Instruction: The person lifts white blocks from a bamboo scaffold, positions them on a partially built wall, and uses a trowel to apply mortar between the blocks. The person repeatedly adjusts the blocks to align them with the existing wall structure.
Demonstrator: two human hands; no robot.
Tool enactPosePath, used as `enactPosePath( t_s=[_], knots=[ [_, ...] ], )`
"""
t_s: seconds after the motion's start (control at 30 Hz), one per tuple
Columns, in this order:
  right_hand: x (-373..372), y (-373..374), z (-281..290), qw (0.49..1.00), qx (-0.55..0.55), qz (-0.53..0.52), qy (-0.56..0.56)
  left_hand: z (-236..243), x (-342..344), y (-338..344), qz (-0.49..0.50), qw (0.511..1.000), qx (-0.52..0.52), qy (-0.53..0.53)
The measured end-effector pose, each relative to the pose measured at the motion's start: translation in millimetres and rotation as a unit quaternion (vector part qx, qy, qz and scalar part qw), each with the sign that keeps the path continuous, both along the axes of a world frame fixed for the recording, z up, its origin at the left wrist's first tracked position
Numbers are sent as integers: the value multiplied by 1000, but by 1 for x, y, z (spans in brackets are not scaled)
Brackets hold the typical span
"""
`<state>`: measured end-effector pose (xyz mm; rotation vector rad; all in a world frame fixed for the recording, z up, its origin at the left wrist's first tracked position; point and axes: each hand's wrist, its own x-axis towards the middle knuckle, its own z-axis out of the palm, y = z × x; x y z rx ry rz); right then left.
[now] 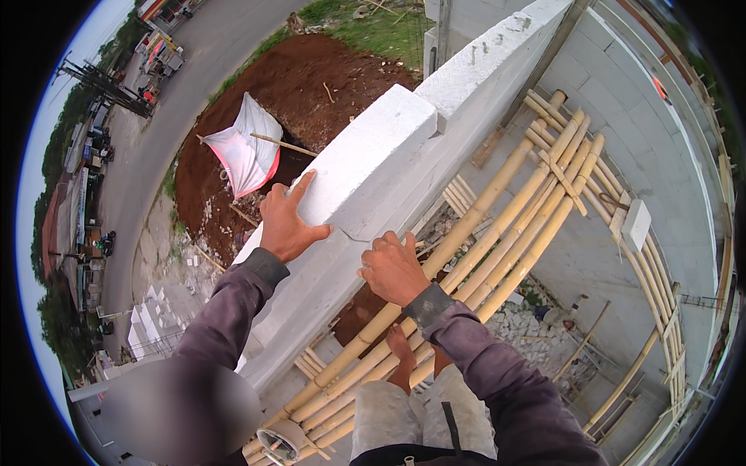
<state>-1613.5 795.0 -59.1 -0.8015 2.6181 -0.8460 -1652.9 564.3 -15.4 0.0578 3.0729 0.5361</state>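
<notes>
A white lightweight concrete block lies along the top of a pale block wall. Over its near end rests my left hand, thumb and forefinger spread wide; the tips of the other fingers are hidden. Lower and to the right, my right hand is curled closed beside the inner face of the wall. A thin dark edge shows between the two hands, reaching toward my right fingers. It is too slight to name. Another white block stands farther along the wall.
Bamboo poles form a scaffold under my bare feet. A bucket sits at its near end. To the right rise a grey block wall and a loose block on poles. Beyond my wall are red soil and a white-pink sheet.
</notes>
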Motion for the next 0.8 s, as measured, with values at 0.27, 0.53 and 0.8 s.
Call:
enactPosePath(
  t_s=[0.27,0.53,0.8],
  knots=[
    [4,1,-10,999,-34,-24,13,-27,-6,16,10,1000,-2,-28],
    [5,2,-14,998,-58,-28,25,-48,-12,27,14,999,2,-31],
    [4,1,-16,996,-75,-33,21,-61,-13,33,17,999,-36,17]
  ],
)
